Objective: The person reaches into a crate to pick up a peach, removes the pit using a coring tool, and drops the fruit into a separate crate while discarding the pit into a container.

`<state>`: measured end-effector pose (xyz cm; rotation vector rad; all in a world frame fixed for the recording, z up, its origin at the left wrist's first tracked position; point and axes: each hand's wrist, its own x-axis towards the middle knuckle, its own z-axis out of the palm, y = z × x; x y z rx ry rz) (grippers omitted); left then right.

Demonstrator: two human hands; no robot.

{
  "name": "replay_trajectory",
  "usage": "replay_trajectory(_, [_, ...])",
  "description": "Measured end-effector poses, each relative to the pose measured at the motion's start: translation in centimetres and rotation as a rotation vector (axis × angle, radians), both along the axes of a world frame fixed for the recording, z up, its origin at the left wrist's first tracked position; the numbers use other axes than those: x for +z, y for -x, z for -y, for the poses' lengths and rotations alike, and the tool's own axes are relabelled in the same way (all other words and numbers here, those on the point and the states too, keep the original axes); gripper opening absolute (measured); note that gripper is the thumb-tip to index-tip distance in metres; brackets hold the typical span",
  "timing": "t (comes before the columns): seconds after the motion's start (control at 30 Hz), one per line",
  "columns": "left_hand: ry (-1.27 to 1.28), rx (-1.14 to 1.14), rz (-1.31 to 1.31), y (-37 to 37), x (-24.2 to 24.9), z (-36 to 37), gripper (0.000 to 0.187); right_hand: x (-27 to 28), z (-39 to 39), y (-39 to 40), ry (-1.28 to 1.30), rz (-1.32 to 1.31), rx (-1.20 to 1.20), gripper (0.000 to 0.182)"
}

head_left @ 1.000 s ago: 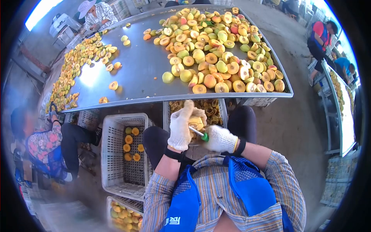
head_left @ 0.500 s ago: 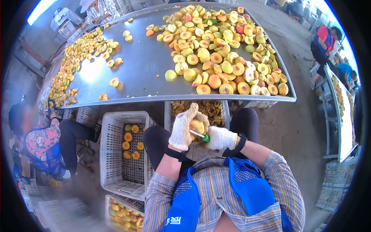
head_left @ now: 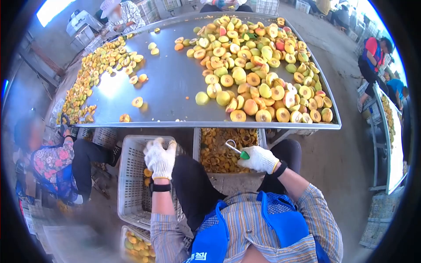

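Observation:
My left hand [head_left: 160, 158], in a white knit glove, is over the white plastic crate [head_left: 127, 175] on the left. Its fingers point down and look apart; their tips are hidden, and no fruit shows in them. Orange cut fruit halves [head_left: 148, 177], probably peaches, lie in that crate, partly behind the hand. In my gloved right hand [head_left: 259, 159] is a pitting tool [head_left: 244, 154] with a green handle and a curved metal loop pointing up and left. Beneath this hand stands a crate of brown-yellow scraps [head_left: 219, 151].
Ahead is a metal table [head_left: 166, 92] with a raised rim, bearing a large heap of halved fruit [head_left: 254, 65] and another heap on its left [head_left: 94, 74]. A second fruit crate [head_left: 138, 245] is at lower left. A person [head_left: 57, 166] sits at left; others work further off.
My hands have parted. The left moved from the fruit between them to over the left crate. The right still grips the tool, now lifted clear of fruit. The view has shifted slightly.

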<state>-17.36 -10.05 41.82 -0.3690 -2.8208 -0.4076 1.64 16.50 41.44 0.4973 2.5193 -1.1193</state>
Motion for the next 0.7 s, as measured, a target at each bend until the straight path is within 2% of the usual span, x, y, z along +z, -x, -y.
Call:
replay_trajectory(0.07, [-0.060,-0.065,-0.115,2.5,0.1,-2.1,0.045,-1.9,-0.3,0.1,0.015,-0.099,0.056,0.036])
replay_trajectory(0.1, [-0.068,-0.132,-0.240,3.5,0.2,-4.3,0.046,-1.9,-0.1,0.4,0.054,0.005,0.040,0.035])
replay_trajectory(0.13, [-0.024,-0.237,-0.179,5.2,0.1,-6.7,0.049,-2.5,0.0,0.2,0.003,-0.086,0.103,0.034])
replay_trajectory(0.2, [0.047,-0.373,-0.114,7.2,-0.2,-11.8,0.059,-3.7,0.1,0.4,0.006,-0.092,0.155,0.033])
replay_trajectory(0.3, [0.197,-0.473,0.105,10.5,-1.6,-17.6,0.068,-2.9,-0.1,0.5,0.023,-0.061,0.147,0.035])
replay_trajectory(0.33, [0.196,-0.480,0.108,11.3,-2.0,-18.7,0.068,-2.8,-0.3,0.6,0.022,-0.057,0.140,0.035])
replay_trajectory(0.4, [0.399,-0.494,0.326,12.6,-2.5,-20.1,0.067,-2.6,-0.5,0.6,0.022,-0.040,0.105,0.036])
replay_trajectory(0.47, [0.444,-0.468,0.346,11.6,-0.3,-19.7,0.061,-2.8,-0.8,0.7,0.045,-0.050,0.095,0.039])
replay_trajectory(0.53, [-0.250,-0.467,0.885,11.4,0.9,-17.7,0.050,-1.2,-1.2,1.1,0.059,-0.065,0.010,0.043])
replay_trajectory(0.57, [-0.721,-0.444,1.133,11.0,1.1,-16.2,0.044,-0.1,-1.4,1.3,0.092,-0.037,-0.024,0.048])
replay_trajectory(0.6, [-1.024,-0.532,1.245,11.0,0.1,-14.7,0.044,0.6,-1.4,1.4,0.158,-0.039,-0.080,0.047])
replay_trajectory(0.67, [-1.455,-0.695,1.404,7.2,1.5,-12.5,0.047,0.6,-1.0,1.1,0.100,-0.191,-0.101,0.045])
replay_trajectory(0.7, [-1.540,-0.706,1.399,5.1,2.4,-11.8,0.048,1.0,-0.6,1.0,0.053,-0.220,-0.101,0.040])
